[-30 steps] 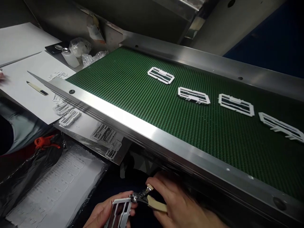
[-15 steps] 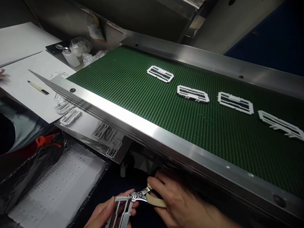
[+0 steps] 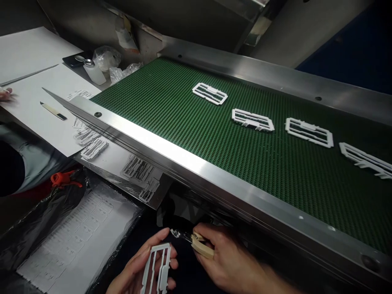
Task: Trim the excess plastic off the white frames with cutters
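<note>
Item: one white plastic frame, barred and open, lying across my left hand below the near edge of the conveyor. My left fingers curl up round its right rail, and my thumb lies just above its top end. I judge it light and stiff, though the thin inner bars and small tabs look fragile. The thicker outer rails are the place to hold it.

Item: one pair of side cutters with cream handles, in my right hand. My right fingers are wrapped closed round the handles. The steel tip points left, near the frame but not touching it; blur hides whether its blades are together.

Item: four more white frames, lying apart on a green studded conveyor belt, the nearest at the far left of the row. A stainless steel side rail runs along the belt's near edge.

Item: one craft knife on a white paper sheet, beyond the rail. Another person's fingers show at the left edge.
</note>
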A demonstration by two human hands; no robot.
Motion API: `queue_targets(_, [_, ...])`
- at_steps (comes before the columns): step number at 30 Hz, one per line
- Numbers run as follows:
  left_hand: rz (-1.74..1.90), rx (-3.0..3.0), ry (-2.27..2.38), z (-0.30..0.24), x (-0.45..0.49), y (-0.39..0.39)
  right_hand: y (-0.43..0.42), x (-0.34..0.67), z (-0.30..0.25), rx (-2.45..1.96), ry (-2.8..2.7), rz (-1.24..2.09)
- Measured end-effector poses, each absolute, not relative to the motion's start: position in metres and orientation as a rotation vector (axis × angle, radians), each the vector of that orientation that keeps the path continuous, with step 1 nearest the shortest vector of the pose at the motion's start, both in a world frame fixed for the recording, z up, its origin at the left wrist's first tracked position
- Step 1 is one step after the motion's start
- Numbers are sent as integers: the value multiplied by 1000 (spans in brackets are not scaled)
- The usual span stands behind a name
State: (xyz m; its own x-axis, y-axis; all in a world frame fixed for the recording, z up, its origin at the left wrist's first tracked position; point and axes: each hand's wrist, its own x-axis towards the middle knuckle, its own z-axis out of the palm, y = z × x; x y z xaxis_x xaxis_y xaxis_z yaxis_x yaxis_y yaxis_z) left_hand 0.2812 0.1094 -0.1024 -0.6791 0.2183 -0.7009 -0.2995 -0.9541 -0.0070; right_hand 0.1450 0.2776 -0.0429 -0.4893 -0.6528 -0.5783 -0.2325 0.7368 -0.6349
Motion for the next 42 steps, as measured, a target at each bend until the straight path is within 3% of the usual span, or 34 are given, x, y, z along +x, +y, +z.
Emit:
queue_targets(16, [2837, -1471, 683, -101, 255, 116, 245, 168, -42, -509, 1969, -555])
queue_targets(42, [2830, -1556, 828, -95, 253, 113, 238, 173, -53, -634, 2057, -459])
